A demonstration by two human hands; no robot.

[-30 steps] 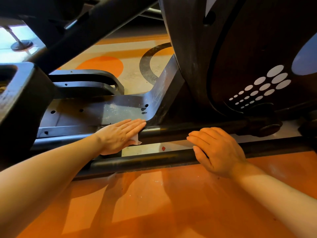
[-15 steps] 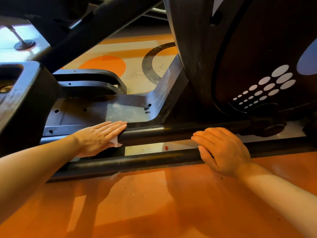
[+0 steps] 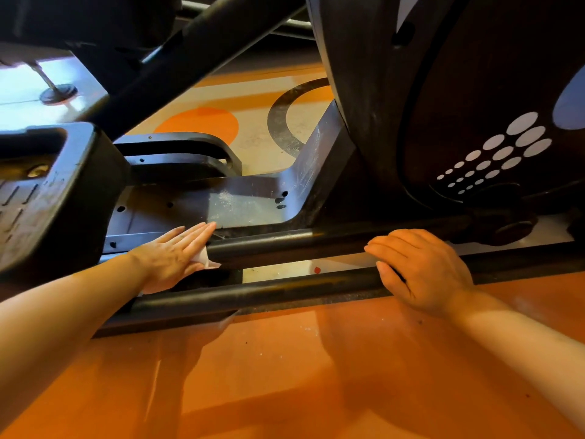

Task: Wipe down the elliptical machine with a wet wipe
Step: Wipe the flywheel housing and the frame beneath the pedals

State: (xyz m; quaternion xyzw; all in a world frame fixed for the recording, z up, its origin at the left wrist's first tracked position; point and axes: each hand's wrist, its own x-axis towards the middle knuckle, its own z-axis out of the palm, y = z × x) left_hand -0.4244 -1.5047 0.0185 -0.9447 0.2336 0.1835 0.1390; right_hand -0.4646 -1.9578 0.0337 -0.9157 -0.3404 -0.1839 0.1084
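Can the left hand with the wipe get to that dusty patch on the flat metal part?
Probably yes. The left hand lies flat on the wipe, its fingers right at the near edge of the dusty patch. Nothing lies between them.

Gym — elliptical machine (image 3: 443, 122), orange floor (image 3: 316, 375)
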